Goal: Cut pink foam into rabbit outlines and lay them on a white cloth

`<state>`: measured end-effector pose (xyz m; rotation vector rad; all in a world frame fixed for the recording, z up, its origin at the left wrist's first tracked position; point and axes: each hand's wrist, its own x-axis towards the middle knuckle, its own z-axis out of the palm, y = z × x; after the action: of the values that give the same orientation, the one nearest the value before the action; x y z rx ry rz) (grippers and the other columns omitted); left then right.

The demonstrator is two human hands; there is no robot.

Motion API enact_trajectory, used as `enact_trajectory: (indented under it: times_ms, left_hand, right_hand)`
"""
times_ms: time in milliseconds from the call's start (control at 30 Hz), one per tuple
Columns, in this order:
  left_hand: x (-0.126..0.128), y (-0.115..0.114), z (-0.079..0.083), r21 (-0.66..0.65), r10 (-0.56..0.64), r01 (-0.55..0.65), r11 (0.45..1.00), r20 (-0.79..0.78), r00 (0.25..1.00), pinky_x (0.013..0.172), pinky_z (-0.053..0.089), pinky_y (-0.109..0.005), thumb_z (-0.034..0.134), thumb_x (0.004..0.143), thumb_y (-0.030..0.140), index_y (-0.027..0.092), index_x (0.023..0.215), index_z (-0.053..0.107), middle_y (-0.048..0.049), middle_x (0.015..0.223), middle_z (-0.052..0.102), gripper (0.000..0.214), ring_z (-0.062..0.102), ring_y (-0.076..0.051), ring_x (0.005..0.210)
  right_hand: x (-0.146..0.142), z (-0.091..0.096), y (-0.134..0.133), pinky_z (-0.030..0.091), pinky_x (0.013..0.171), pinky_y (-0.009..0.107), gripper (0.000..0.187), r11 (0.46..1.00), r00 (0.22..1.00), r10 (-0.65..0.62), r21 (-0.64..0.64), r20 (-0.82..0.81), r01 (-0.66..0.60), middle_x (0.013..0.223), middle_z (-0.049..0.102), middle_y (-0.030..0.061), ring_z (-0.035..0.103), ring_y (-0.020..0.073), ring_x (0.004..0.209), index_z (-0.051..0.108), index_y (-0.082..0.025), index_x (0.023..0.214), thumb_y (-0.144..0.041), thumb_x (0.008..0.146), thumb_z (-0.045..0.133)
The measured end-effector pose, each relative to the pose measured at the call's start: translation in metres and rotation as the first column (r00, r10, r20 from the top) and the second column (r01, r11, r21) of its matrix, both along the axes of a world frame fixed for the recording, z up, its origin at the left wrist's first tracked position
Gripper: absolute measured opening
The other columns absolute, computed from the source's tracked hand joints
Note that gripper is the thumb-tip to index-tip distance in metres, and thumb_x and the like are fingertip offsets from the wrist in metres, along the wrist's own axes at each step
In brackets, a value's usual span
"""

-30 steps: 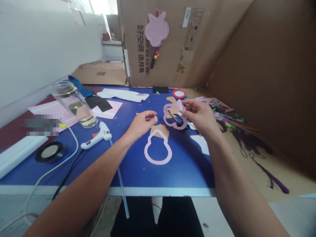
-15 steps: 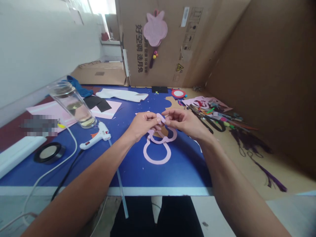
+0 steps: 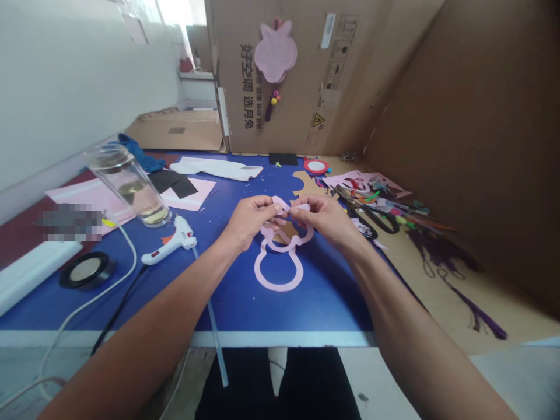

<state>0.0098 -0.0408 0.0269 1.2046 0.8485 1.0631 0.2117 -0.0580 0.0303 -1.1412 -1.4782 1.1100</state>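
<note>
Nearest, one pink gourd outline (image 3: 279, 286) lies flat on the blue worktop (image 3: 324, 303). Just above it, my left hand (image 3: 251, 220) and right hand (image 3: 321, 219) pinch the top of a 2nd pink outline (image 3: 289, 246) between fingertips. Even, gentle pressure avoids creasing it. Beyond lie black-handled scissors (image 3: 371, 218).

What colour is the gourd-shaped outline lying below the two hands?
Pale pink: the gourd-shaped cut-out outline shows best in the head view.
</note>
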Motion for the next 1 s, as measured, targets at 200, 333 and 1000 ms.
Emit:
enact_trajectory:
  times_ms: [200, 333, 1000]
  left_hand:
    - [0.0023, -0.0020, 0.0008, -0.026, 0.003, -0.003, 1.000, -0.015, 1.000, 0.061, 0.059, -0.023, 0.086, 0.084, 0.028, 0.014, 0.082, 0.075, -0.0086, 0.083, 0.080, 0.018, 0.077, -0.017, 0.070]
    - [0.0019, -0.0017, -0.0007, -0.027, -0.012, 0.012, 1.000, -0.023, 1.000, 0.061, 0.059, -0.022, 0.087, 0.083, 0.027, 0.015, 0.082, 0.075, -0.0072, 0.081, 0.078, 0.017, 0.077, -0.016, 0.070]
    - [0.0031, -0.0003, -0.0015, -0.069, 0.084, -0.089, 0.994, -0.082, 0.993, 0.056, 0.057, -0.022, 0.082, 0.089, 0.023, 0.013, 0.086, 0.075, -0.0127, 0.090, 0.082, 0.012, 0.078, -0.017, 0.068]
  right_hand:
    - [-0.0026, -0.0007, 0.0004, 0.044, 0.056, 0.026, 0.033, 1.000, 1.000, 0.000, 0.005, 0.028, 0.000, 0.070, 0.070, 0.0012, 0.057, 0.0136, 0.060, 0.074, -0.020, 0.084, -0.050, 0.077, 0.085]
    - [-0.0030, -0.0014, 0.0002, 0.044, 0.056, 0.027, 0.031, 1.000, 0.998, -0.003, 0.004, 0.067, 0.003, 0.067, 0.068, 0.0005, 0.057, 0.0142, 0.059, 0.074, -0.020, 0.082, -0.049, 0.077, 0.085]
    - [-0.0054, -0.0050, 0.0019, 0.045, 0.054, 0.027, 0.028, 0.997, 0.997, -0.070, -0.018, 0.021, 0.071, 0.071, 0.071, 0.0024, 0.057, 0.0141, 0.058, 0.075, -0.019, 0.085, -0.045, 0.077, 0.083]
